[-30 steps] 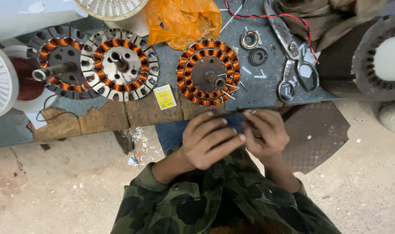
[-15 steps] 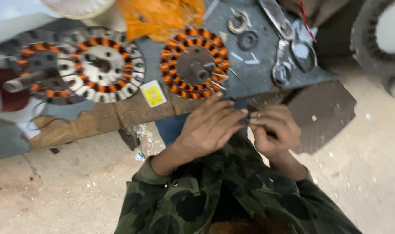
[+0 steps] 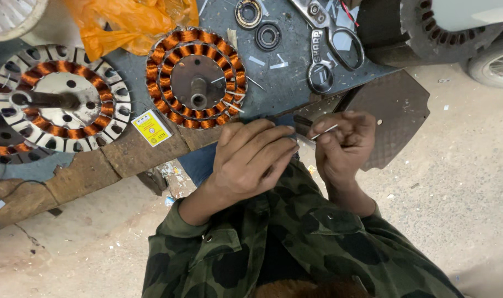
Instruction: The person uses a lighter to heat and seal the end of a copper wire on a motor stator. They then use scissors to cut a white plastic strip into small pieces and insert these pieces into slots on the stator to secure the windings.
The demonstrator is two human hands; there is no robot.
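Note:
My left hand (image 3: 250,157) lies palm down at the near edge of the workbench (image 3: 124,157), fingers together, covering whatever is under it. My right hand (image 3: 342,144) is curled beside it and pinches a thin white strip (image 3: 324,132) between thumb and fingers. Just beyond both hands sits a round motor stator with copper windings (image 3: 196,77) and a central shaft. My sleeves are camouflage green.
A second copper-wound stator (image 3: 61,99) lies at the left, a small yellow packet (image 3: 152,128) between the two. An orange plastic bag (image 3: 131,21), two bearings (image 3: 249,12), scissors (image 3: 331,47) and a dark flat plate (image 3: 392,118) are on or beside the bench. Concrete floor lies below.
The view has shifted and moved closer. My hands have drawn slightly apart, and the white strip now shows in my right fingers.

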